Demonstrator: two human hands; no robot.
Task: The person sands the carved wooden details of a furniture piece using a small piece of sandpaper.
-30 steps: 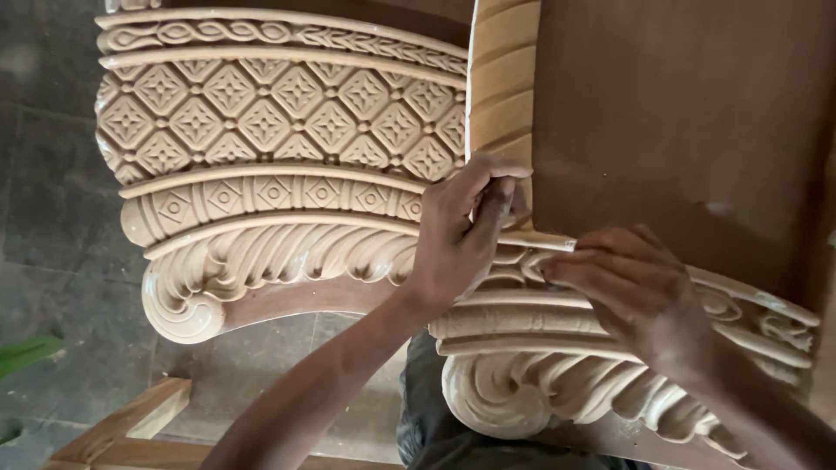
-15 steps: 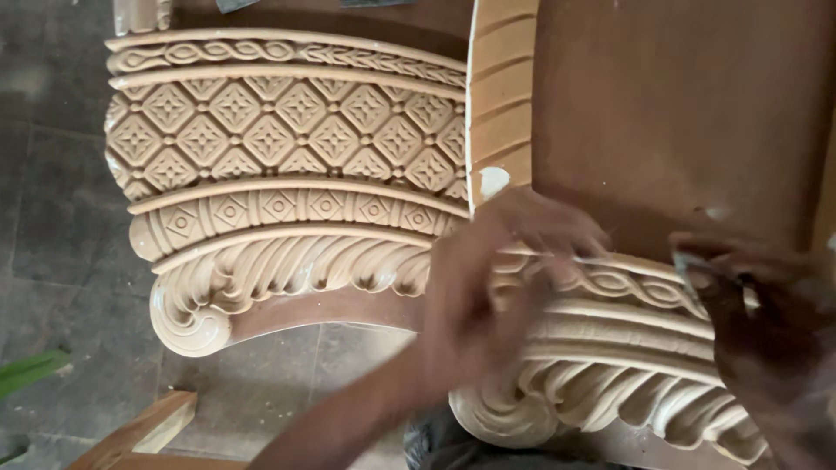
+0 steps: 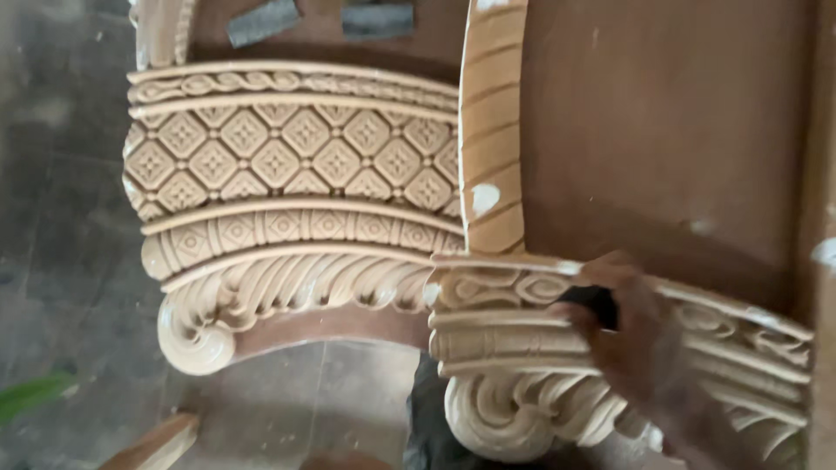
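My right hand (image 3: 640, 344) rests on the cream carved moulding (image 3: 514, 339) at the lower right, on its band of oval ornaments. Its fingers are closed on a small dark piece (image 3: 595, 303), possibly sandpaper, pressed against the carving. The hand is blurred. Left of it the carved headpiece (image 3: 287, 165) shows a diamond lattice, a rope border and a leaf scroll ending in a curl (image 3: 196, 344). My left hand is out of sight.
A ribbed upright post (image 3: 492, 130) divides the carving from a flat brown panel (image 3: 670, 130). Two dark grey pieces (image 3: 261, 22) lie at the top. Grey floor (image 3: 61, 218), a green leaf (image 3: 35, 392) and a wooden plank (image 3: 157, 444) show at the left and below.
My left hand has left the carving and gone out of view. My right hand has moved left onto the oval band with the dark piece. The view has shifted up and left.
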